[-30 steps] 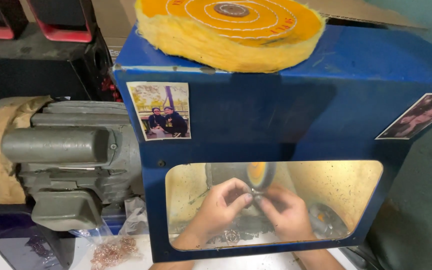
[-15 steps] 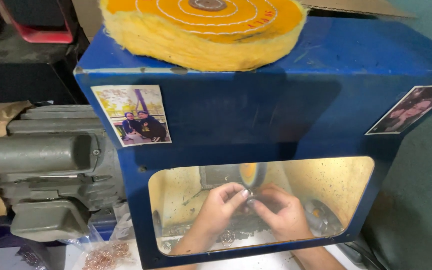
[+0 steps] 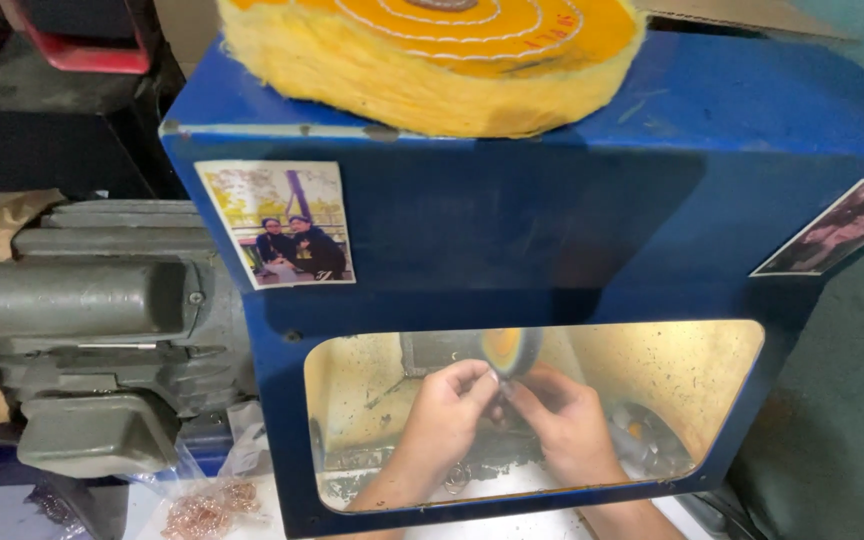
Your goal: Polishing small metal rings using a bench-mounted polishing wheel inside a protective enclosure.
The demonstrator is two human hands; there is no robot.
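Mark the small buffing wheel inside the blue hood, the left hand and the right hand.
small buffing wheel (image 3: pixel 510 350), head view, on its yellow face.
left hand (image 3: pixel 442 415), head view, back of the hand.
right hand (image 3: pixel 567 425), head view, back of the hand.

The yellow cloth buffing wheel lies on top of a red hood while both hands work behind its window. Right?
Not quite: the hood is blue, not red. The head view shows the yellow cloth buffing wheel on it, with the left hand and right hand behind the window.
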